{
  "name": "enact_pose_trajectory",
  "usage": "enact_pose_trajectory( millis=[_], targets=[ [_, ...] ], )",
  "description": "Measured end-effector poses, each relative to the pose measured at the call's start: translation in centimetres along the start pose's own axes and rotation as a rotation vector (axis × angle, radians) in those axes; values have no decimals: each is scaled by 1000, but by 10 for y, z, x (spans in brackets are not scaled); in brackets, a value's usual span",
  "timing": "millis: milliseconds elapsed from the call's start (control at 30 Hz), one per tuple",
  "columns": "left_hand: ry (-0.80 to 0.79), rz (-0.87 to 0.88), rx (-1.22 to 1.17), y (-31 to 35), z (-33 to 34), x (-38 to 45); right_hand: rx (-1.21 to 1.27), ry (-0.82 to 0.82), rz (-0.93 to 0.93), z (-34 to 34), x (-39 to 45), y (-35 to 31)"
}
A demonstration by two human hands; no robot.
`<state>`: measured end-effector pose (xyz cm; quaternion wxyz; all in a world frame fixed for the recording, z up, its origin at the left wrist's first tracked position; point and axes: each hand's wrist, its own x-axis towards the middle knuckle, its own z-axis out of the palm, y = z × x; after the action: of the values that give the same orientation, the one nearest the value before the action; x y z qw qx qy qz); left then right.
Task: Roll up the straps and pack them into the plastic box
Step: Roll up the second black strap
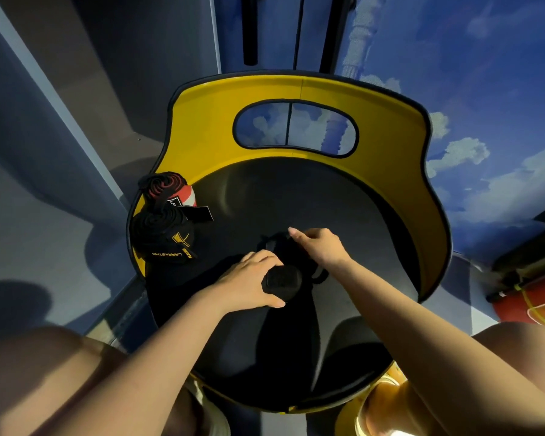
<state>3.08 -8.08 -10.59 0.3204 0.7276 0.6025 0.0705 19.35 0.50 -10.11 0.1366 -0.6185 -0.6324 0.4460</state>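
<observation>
We are rolling a black strap (291, 256) on the black seat (343, 215) of a yellow-backed chair, which is serving as our surface. Our left hand (249, 281) is gripping the rolled part (282, 281), fingers and thumb curled around the coil with its flat end facing up toward us. Our right hand (317, 245) is pinching the loose part of the strap just beyond the coil, fingers narrowed on the fabric.

To do this step well, we are judging that the right hand should be keeping the free length taut and flat while the left is turning the coil toward it, so each wrap is lying square on the last and the edges are staying flush. A slack feed would probably be giving us a lopsided, loose roll.

Two finished rolls are standing at the seat's left edge, touching each other: a red and black roll (170, 190) behind, and a black roll with yellow lettering (167, 237) in front.

Much is proving hard to read. Black strap on black seat is hiding where the loose end runs and how much is left to roll. The dark mass under our left wrist may be more strap or only shadow; we cannot tell. The plastic box is not showing anywhere in view.
</observation>
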Motion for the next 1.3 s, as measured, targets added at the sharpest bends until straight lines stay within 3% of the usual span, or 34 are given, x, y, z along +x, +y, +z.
enact_pose_trajectory(
  millis=[167,367,433,600,733,867,1100,1167,1300],
  targets=[
    [-27,-12,-3,-3,-4,2,216,16,128,22,33,-10],
    [-34,-18,-44,-6,-5,4,500,-14,96,27,37,-6],
    [-28,-21,-57,-6,-5,4,402,27,63,29,41,-3],
    [-11,-45,-94,-5,-5,4,-233,128,-114,33,46,-2],
    [-6,-44,-92,-5,-7,3,-175,122,-193,26,40,4],
    [-11,-57,-121,-8,-9,5,-161,78,-408,10,11,12],
    [-36,-136,-202,-12,-10,15,-461,-138,-746,-10,-39,32],
    [-39,-155,-249,-14,-9,17,-519,-141,-767,-9,-37,40],
    [-15,-179,-264,-12,-9,18,-382,-147,-677,-9,-32,37]
  ],
)
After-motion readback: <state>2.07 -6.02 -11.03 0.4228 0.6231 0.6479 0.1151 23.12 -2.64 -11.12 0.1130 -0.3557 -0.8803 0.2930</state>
